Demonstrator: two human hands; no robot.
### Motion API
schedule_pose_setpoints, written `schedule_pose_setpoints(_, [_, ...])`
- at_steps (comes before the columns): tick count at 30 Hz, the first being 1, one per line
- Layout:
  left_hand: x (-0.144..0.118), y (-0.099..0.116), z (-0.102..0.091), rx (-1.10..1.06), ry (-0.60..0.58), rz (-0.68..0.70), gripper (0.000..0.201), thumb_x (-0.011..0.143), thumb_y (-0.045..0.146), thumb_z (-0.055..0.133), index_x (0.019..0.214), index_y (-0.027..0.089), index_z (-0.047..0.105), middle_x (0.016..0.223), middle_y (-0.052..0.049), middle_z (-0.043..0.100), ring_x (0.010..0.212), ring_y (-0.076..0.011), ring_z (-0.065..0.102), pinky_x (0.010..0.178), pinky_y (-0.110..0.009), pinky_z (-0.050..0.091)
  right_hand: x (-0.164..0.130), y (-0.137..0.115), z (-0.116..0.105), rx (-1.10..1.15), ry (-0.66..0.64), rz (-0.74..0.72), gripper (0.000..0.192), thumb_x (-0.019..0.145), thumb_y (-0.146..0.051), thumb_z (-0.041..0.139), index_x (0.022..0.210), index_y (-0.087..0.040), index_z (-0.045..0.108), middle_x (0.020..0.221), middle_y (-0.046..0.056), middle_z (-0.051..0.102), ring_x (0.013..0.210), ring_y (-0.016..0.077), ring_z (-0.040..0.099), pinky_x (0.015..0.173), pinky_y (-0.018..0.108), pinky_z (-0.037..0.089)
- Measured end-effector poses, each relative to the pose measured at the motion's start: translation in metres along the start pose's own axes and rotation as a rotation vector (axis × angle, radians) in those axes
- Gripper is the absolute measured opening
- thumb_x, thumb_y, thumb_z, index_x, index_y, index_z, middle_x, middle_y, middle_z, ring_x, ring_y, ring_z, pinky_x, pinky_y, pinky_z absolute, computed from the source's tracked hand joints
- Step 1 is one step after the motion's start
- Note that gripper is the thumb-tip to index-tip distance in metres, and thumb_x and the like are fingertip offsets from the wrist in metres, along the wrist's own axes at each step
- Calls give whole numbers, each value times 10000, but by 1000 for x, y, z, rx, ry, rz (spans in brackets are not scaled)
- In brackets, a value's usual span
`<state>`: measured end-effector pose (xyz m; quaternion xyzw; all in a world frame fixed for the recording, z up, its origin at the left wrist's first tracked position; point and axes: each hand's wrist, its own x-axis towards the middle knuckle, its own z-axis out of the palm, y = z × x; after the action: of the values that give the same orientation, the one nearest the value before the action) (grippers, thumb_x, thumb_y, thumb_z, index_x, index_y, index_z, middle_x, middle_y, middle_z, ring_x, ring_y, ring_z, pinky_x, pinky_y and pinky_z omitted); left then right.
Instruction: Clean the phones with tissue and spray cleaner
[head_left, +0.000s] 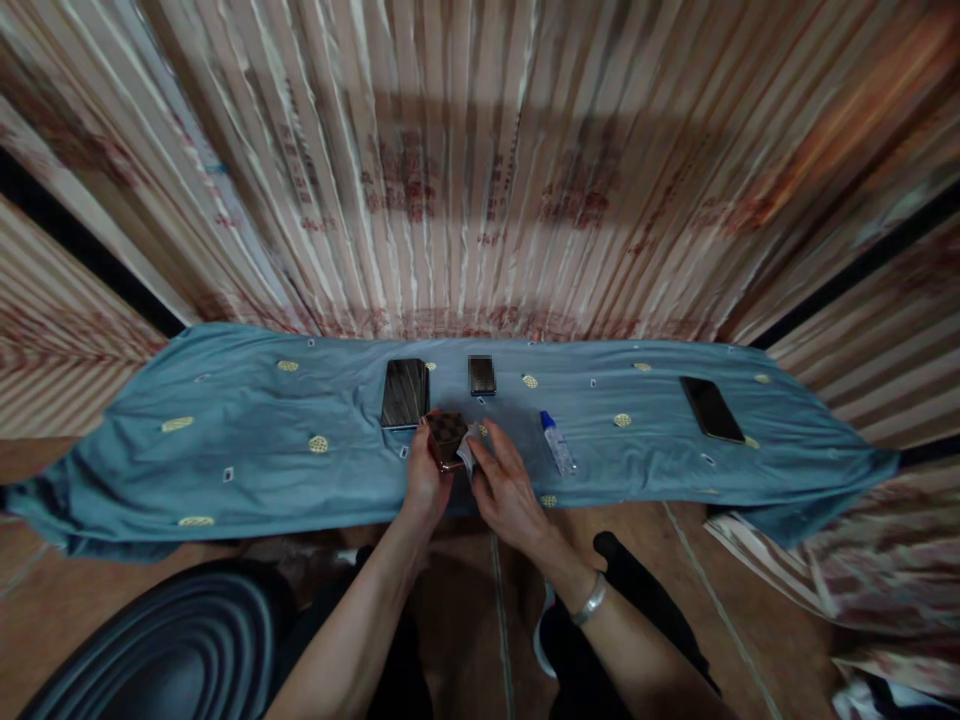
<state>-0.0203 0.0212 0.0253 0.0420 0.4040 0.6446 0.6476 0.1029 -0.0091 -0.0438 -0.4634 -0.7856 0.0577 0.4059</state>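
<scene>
While left hand (pixel 424 480) grips box (pixel 447 437), contents seemingly hidden.

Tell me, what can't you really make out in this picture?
- Head view: the small dark box held by the left hand; fingers cover its lower part.
- The white scrap under the right hand: mostly hidden, unclear what it is.
- The little bottle: label too small to read.
- Red print on the boards behind: blurred.
</scene>
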Motion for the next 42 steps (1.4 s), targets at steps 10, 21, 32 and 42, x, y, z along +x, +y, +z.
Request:
schedule_pose_setpoints(10, [10,-7,-11,8,-45,-26,188,919,350,571,951,185,655,833,-19,711,714,-158,659,602,-257,486,3,3,9,-65,-42,8,616,840,-108,515,1451,-123,439,1497,204,463,1414,321,421,1113,564,440])
schedule_pose_setpoints(21, [14,-8,-17,36,-108,-4,202,905,376,606,982,191,636,885,-21,689,795,-163,664,685,-276,543,8,7,1,29,-90,21,633,825,-41,398,1448,-118,475,1435,188,526,1348,307,483,1116,561,451])
schedule_pose_setpoints(32, [24,-14,-25,92,-184,31,285,855,423,663,993,179,614,894,-14,676,743,-132,634,646,-245,515,11,5,-11,114,-102,81,566,807,-38,408,1326,-148,606,1306,137,632,1234,257,567,1090,483,482])
schedule_pose_setpoints(42, [25,-18,-24,120,-192,68,246,864,428,651,952,199,638,843,2,685,783,-163,661,698,-268,524,12,-4,-19,204,-94,49,572,830,-45,406,1348,-194,596,1301,112,635,1235,242,566,1083,457,484])
